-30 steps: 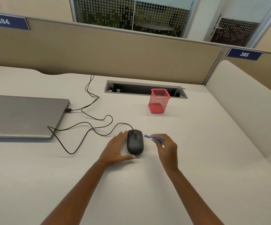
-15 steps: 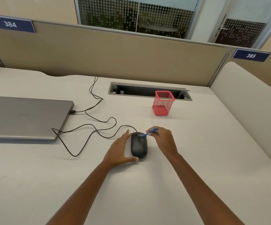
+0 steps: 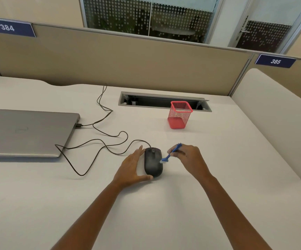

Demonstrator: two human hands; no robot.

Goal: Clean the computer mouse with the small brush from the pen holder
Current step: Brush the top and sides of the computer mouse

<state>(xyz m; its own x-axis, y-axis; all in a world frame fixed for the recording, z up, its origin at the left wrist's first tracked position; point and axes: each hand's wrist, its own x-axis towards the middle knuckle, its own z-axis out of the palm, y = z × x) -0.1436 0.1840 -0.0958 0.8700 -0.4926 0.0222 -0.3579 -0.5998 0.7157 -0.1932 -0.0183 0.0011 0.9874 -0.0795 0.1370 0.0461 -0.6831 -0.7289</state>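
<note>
My right hand (image 3: 189, 159) pinches the small blue brush (image 3: 171, 153) by the middle of its handle, fingers curled around it so part of the handle is hidden. Its pale bristle end touches the right flank of the black mouse (image 3: 153, 162), though the bristles blur against the shell. My left hand (image 3: 130, 169) lies open and flat against the mouse's left side, thumb hooked round its near end, gripping nothing else. The mouse sits on the white counter (image 3: 218, 204), its cable (image 3: 95, 141) looping away to the closed grey laptop (image 3: 25, 132), which is cut off at the left edge. Farther back stands the red mesh pen holder (image 3: 179, 115), just before a recessed cable slot (image 3: 146, 101); I cannot make out anything inside it.
</note>
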